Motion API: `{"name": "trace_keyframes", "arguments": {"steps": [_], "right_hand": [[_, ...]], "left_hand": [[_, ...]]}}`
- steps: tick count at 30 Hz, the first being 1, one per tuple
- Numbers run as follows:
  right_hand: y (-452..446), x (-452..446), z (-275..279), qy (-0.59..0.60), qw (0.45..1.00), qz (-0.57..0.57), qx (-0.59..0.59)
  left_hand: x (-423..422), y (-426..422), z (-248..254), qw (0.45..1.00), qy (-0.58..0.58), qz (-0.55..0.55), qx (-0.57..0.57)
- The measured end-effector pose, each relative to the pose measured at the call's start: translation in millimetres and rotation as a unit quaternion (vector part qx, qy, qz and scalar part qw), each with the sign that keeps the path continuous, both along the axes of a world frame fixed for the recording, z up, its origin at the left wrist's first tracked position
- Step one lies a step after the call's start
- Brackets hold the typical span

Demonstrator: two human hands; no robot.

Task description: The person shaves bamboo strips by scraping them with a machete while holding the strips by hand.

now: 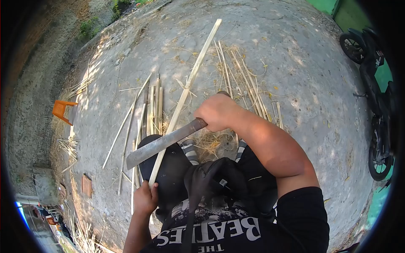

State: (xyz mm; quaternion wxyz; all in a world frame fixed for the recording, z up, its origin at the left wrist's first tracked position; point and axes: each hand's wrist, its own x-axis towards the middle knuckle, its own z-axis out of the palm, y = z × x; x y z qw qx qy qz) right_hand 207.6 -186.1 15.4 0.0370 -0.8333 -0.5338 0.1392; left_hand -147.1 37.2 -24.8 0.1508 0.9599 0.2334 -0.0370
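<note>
While our left hand (145,198) grasps pale strip (180,104) low, likely for steadiness, our right hand (217,111) clenches machete (165,142) by handle (198,123).

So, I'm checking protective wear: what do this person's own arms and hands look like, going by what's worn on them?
The left hand and right hand wear no gloves, and no watch or bracelet shows on either wrist. A plain black short sleeve ends above the right elbow. The left forearm is uncovered; its sleeve can't be made out.
</note>
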Motion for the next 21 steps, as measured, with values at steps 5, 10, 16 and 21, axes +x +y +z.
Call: {"name": "trace_keyframes", "arguments": {"steps": [5,10,16,21], "right_hand": [[-29,61,-22,0.026,0.973,-0.221,0.060],[-37,49,-14,0.021,0.967,-0.250,0.049],[-19,19,-3,0.045,0.996,-0.077,0.004],[-31,50,-5,0.041,0.994,-0.093,0.032]], "left_hand": [[1,1,0,1.000,-0.006,0.001,0.002],[9,0,10,1.000,0.022,-0.005,-0.007],[8,0,8,0.999,0.033,-0.008,-0.004],[-4,2,0,1.000,0.009,0.007,-0.002]]}}
